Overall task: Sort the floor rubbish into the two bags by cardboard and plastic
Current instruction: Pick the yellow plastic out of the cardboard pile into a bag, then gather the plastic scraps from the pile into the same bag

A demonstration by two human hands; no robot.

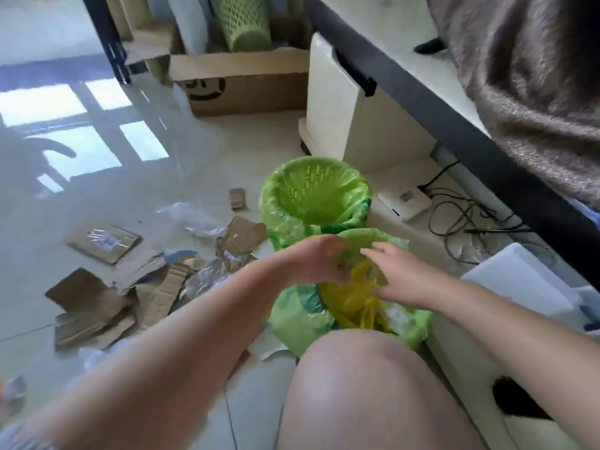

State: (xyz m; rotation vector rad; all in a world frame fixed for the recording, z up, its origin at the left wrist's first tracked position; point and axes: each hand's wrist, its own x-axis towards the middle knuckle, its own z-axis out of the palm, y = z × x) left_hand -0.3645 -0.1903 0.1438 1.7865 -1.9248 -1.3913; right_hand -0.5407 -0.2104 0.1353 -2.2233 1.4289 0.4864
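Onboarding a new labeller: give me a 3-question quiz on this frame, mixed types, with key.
1. True or false: the far bin already holds cardboard.
2. Multiple choice: what lies in the near bin under the hands? A) yellow plastic bag B) cardboard box C) cable
3. Fill in: most of the torn cardboard lies on the floor to the ____ of the bins.

Key
1. False: its green liner looks empty.
2. A: the yellow bag sits there, with the left hand and right hand at it.
3. left
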